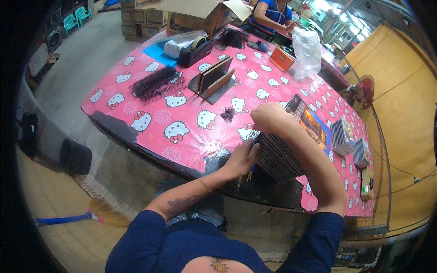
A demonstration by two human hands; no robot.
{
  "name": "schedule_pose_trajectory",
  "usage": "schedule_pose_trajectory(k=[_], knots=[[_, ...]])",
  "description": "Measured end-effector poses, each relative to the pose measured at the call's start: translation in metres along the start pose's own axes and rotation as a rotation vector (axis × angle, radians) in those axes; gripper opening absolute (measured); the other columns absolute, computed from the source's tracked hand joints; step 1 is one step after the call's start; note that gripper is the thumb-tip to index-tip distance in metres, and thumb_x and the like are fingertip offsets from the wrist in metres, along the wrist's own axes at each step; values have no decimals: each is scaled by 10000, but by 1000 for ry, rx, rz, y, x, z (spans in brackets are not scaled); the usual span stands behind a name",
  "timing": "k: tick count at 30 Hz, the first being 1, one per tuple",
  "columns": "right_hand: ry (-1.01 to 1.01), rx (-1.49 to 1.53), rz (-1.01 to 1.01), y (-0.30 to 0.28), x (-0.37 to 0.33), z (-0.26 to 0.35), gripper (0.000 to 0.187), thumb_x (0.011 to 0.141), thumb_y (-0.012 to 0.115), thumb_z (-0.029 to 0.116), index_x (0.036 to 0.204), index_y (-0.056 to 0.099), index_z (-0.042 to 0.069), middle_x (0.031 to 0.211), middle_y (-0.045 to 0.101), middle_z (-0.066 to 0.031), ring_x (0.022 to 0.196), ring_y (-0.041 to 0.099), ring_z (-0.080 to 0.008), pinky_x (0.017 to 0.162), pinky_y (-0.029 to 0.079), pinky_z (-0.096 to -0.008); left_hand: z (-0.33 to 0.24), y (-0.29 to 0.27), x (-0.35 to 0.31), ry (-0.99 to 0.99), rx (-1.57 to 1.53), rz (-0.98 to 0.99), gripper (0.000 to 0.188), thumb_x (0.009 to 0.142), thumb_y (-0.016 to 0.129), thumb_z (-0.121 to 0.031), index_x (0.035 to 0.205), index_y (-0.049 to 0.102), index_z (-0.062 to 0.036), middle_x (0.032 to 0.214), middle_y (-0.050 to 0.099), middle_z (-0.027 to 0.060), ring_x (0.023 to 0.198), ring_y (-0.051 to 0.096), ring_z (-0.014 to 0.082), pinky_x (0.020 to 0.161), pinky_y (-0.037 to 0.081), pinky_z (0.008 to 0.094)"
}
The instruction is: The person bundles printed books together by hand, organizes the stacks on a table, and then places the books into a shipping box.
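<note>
A stack of spiral-bound booklets (281,159), with rows of dark coils showing, lies at the table's near edge in front of me. My left hand (244,159) is closed at the stack's left side, around something dark that I cannot make out. Above the stack's far left corner my right hand (271,118) is bent into a fist; its fingertips are hidden, and so is anything in them. Beyond my right forearm lies a booklet with a colourful picture cover (314,122). A small clump of black coils (227,114) rests left of my right hand.
The pink patterned tablecloth (182,123) carries black plastic spirals (157,85), a wooden upright holder (213,81) and a tape dispenser (195,53). Booklet stacks (341,139) stand at the right. Across the table are another person (271,16), a plastic bag (306,52) and cardboard boxes (191,18).
</note>
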State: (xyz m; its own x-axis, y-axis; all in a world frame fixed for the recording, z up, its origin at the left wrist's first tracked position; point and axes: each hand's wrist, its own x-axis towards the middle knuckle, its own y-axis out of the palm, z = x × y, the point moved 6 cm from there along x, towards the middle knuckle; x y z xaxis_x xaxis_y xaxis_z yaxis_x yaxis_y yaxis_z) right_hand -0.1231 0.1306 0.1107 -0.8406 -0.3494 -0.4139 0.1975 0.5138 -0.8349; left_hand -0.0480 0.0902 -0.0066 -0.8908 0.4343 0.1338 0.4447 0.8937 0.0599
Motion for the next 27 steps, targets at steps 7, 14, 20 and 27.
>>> schedule_pose_trajectory(k=[7, 14, 20, 27], knots=[[46, 68, -43, 12, 8, -1, 284, 825, 626, 242, 907, 694, -21, 907, 689, -215, 877, 682, -339, 749, 540, -449, 5, 1, -9, -93, 48, 82, 282, 1031, 401, -232, 1116, 489, 22, 838, 623, 120, 692, 626, 165, 658, 518, 339], [-26, -15, -7, 3, 5, 13, 237, 815, 596, 149, 967, 701, 1, 960, 696, -183, 892, 691, -307, 750, 552, -417, 2, -5, -11, 42, 50, -22, 306, 1005, 418, -241, 990, 518, 48, 747, 631, 167, 678, 647, 272, 662, 493, 396], [40, -7, -24, 8, 4, 10, 209, 750, 724, 182, 886, 723, 23, 862, 703, -171, 813, 697, -317, 706, 559, -418, -2, 1, -12, 4, 57, -11, 294, 1004, 424, -242, 973, 503, 39, 732, 619, 159, 700, 635, 268, 660, 480, 410], [-5, 42, -58, 13, 9, 10, 184, 768, 696, 163, 876, 725, 17, 877, 701, -181, 821, 692, -334, 725, 555, -432, 9, 7, -11, -206, -65, 60, 299, 1022, 402, -262, 1035, 460, 30, 764, 592, 116, 645, 605, 200, 631, 506, 369]])
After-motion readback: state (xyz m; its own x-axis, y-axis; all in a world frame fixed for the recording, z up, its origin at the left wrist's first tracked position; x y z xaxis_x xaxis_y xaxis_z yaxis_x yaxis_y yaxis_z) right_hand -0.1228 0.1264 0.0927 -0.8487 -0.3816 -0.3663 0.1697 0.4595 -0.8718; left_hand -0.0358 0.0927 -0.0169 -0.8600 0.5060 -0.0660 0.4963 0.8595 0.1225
